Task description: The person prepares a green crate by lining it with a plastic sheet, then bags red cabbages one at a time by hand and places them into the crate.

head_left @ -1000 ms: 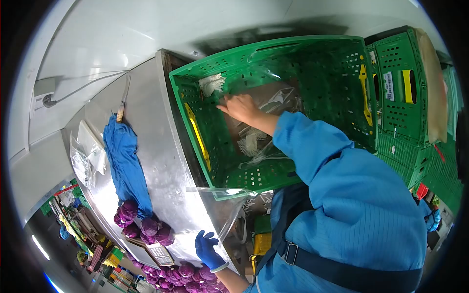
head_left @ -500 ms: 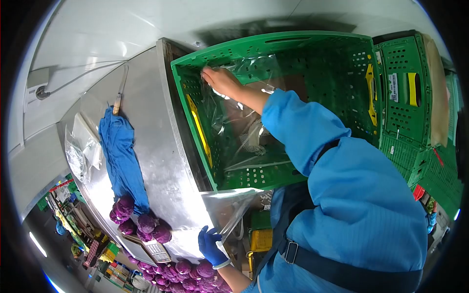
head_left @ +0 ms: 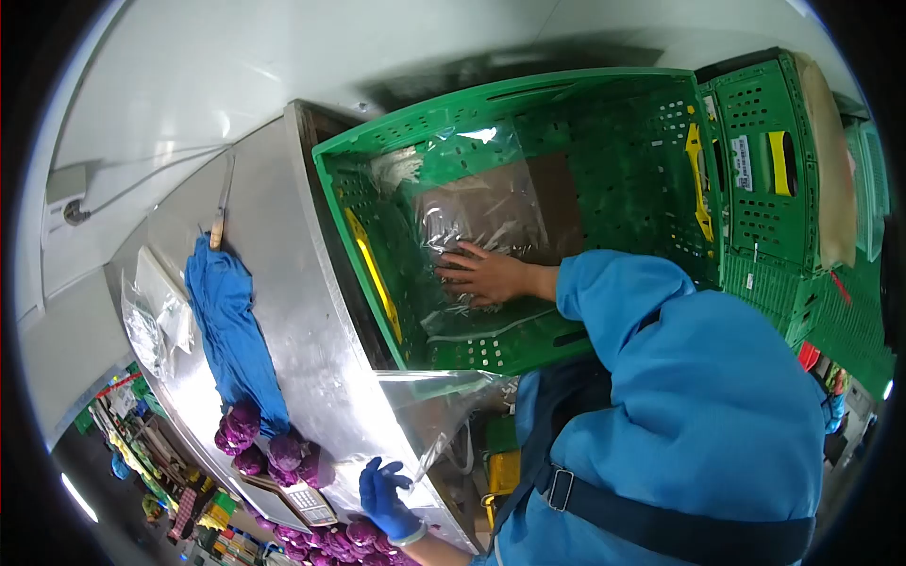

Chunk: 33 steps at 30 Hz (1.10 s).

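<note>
Inside the green crate [head_left: 510, 90], my bare right hand [head_left: 483, 275] lies flat with spread fingers on a clear plastic bag [head_left: 472, 212]. Brown cardboard [head_left: 559, 203] shows under and beside the bag. My left hand [head_left: 385, 500], in a blue glove, hangs over the metal table's near edge with its fingers apart and nothing in them. Another piece of clear plastic [head_left: 429, 396] drapes off the table close to it. Purple cabbages [head_left: 288, 457] sit to the left of that hand, beside a scale with a keypad [head_left: 310, 507].
On the metal table [head_left: 302, 283] lie a blue cloth [head_left: 226, 316], a knife [head_left: 219, 226] with a wooden handle, and a stack of clear bags [head_left: 156, 307]. More green crates [head_left: 769, 222] stand at the right. A yellow crate [head_left: 503, 474] is low, near my body.
My right hand has moved from the crate's far left corner down toward me and opened flat on the bag. My left hand has shifted slightly left and down.
</note>
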Available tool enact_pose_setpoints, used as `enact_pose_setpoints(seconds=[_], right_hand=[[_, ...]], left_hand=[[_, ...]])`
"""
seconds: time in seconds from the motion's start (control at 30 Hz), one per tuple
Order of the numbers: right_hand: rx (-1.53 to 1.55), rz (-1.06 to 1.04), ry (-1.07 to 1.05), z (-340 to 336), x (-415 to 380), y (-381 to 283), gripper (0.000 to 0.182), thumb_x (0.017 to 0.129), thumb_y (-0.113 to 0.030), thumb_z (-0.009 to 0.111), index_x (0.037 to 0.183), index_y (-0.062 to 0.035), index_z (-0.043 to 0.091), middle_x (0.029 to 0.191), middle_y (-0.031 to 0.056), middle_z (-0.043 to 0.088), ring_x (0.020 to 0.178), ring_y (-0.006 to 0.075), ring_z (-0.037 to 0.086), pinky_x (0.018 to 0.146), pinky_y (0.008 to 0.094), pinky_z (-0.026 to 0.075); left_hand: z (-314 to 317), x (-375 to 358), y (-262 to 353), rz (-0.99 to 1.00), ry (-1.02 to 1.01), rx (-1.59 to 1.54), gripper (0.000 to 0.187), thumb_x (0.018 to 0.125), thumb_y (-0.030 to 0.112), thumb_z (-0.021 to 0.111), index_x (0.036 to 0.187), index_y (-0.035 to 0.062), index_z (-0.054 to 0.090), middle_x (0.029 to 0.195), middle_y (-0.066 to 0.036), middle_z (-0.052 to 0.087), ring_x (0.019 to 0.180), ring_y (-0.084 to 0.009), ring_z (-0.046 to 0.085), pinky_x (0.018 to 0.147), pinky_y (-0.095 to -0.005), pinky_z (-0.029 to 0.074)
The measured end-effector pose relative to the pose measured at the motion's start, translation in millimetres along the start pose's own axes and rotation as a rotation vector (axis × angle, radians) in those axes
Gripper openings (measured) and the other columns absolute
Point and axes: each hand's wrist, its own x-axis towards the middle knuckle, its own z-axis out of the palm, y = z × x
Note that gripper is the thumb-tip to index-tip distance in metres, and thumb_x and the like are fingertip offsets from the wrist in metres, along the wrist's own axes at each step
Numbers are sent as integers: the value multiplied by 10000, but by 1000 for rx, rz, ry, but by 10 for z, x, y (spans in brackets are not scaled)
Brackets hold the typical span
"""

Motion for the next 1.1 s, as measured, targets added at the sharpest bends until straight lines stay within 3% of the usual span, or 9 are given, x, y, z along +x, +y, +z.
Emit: enact_pose_setpoints(seconds=[0.1, 0.17, 0.3, 0.5, 0.6, 0.7, 0.77, 0.97, 1.1], right_hand=[[189, 112, -54, -267, 82, -121, 693, 770, -473, 690, 1340, -137, 486, 1459, 120, 362, 1373, 317, 297, 1129, 526, 234], [527, 302, 123, -508, 60, -280, 749, 789, -514, 680, 1381, -121, 444, 1483, 140, 333, 1387, 312, 289, 1141, 484, 231], [2478, -13, -225, -1320, -114, -598, 983, 781, -577, 692, 1508, -120, 213, 1539, 151, 248, 1406, 308, 282, 1143, 466, 211], [2041, 310, 470, -2007, -819, -525, 1138, 697, -591, 756, 1519, -96, 144, 1510, 177, 300, 1395, 303, 306, 1126, 480, 256], [1756, 312, 765, -2359, -1144, -389, 843, 805, -413, 736, 1440, -46, 322, 1344, 136, 523, 1214, 210, 513, 1033, 347, 379], [1426, 1080, 854, -2099, -1532, -66, 486, 869, -302, 675, 1235, -10, 543, 1064, 96, 669, 942, 164, 628, 842, 289, 476], [1324, 1210, 1061, -1845, -1730, 229, 264, 914, -257, 623, 997, -7, 633, 822, 43, 685, 708, 105, 614, 651, 259, 478], [472, 1581, 782, -1502, -2236, 925, 276, 932, -293, 584, 919, -19, 617, 783, 139, 659, 641, 231, 645, 615, 357, 503], [158, 1625, 719, -1332, -2419, 1058, 231, 918, -208, 558, 1072, -36, 566, 1018, 195, 629, 920, 351, 622, 799, 435, 491]], left_hand=[[32, -76, 470, 54, -53, 7, 253, 934, 104, 511, 1115, -63, 569, 830, -191, 666, 556, -204, 603, 508, -265, 461], [51, -162, 921, -81, -286, -10, 398, 891, 243, 549, 1166, -44, 563, 1034, -226, 632, 864, -268, 618, 685, -358, 490], [427, 225, 1013, 162, -332, 18, 309, 942, 182, 538, 1115, -70, 588, 811, -185, 672, 615, -252, 651, 533, -263, 485], [1613, 996, 1590, 240, -404, 157, 308, 973, 75, 432, 1239, -32, 545, 899, -121, 672, 548, -88, 530, 490, -208, 396], [2198, 1376, 1538, 296, -483, 213, 303, 957, 96, 491, 1229, 16, 598, 918, -7, 645, 618, -23, 464, 543, -174, 362], [2916, 1648, 1327, 197, -618, -39, 282, 938, 58, 520, 1199, 25, 622, 962, 9, 635, 667, -32, 488, 569, -174, 366], [3321, 1734, 1167, 247, -662, 128, 263, 948, 83, 524, 1181, 40, 636, 784, 34, 579, 602, -32, 457, 529, -187, 362], [4348, 2157, 22, 389, -686, 44, 254, 972, 109, 503, 1181, 36, 627, 847, -5, 621, 623, -45, 473, 554, -210, 396], [4726, 2178, -227, 651, -555, 293, 273, 980, 149, 492, 1195, 22, 602, 878, -74, 649, 706, -125, 590, 640, -281, 473]])
